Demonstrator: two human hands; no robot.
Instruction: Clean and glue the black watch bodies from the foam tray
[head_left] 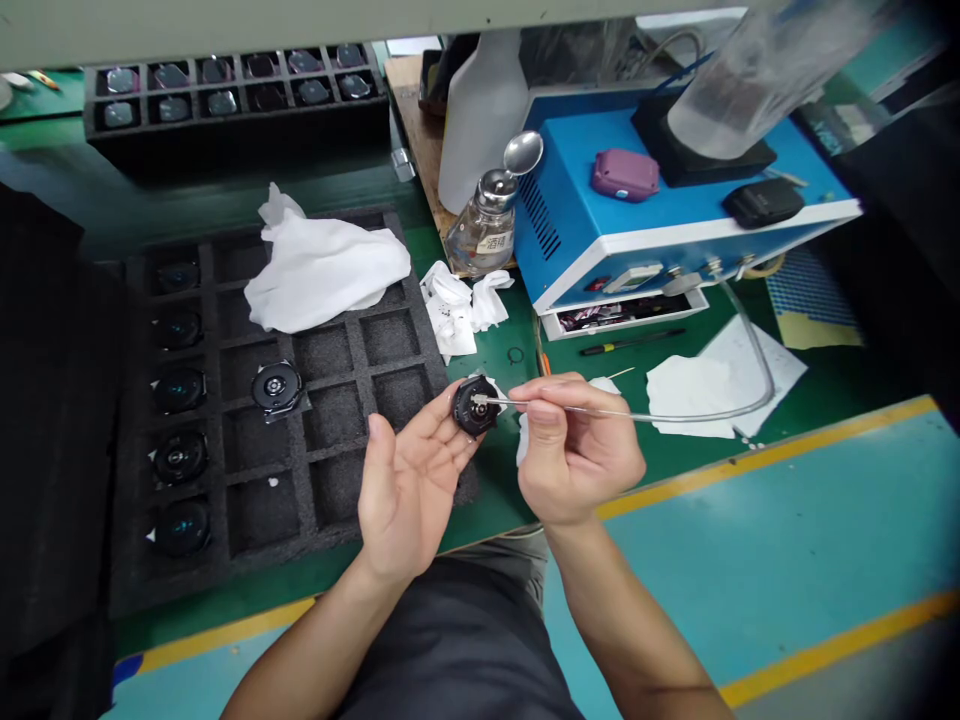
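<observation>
My left hand point(416, 475) is palm up, thumb spread. On its fingertips it holds a round black watch case point(477, 406) with the inside facing up. My right hand point(577, 445) pinches a thin metal nozzle point(517, 402) between thumb and fingers. The nozzle's pale tip lies over the watch case's middle; I cannot tell whether it touches. From my right hand a clear hose point(757, 360) curves up to a blue machine point(585, 220). Left of my left hand, another open watch case point(276, 386) rests on a black foam tray point(435, 375).
Several watch parts point(180, 455) fill the tray's left column, and a white cloth point(330, 270) covers its upper part. A glass alcohol bottle point(484, 225) stands by crumpled tissues point(454, 310). A purple watch case point(625, 174) sits on the machine. Another foam tray point(240, 135) is behind.
</observation>
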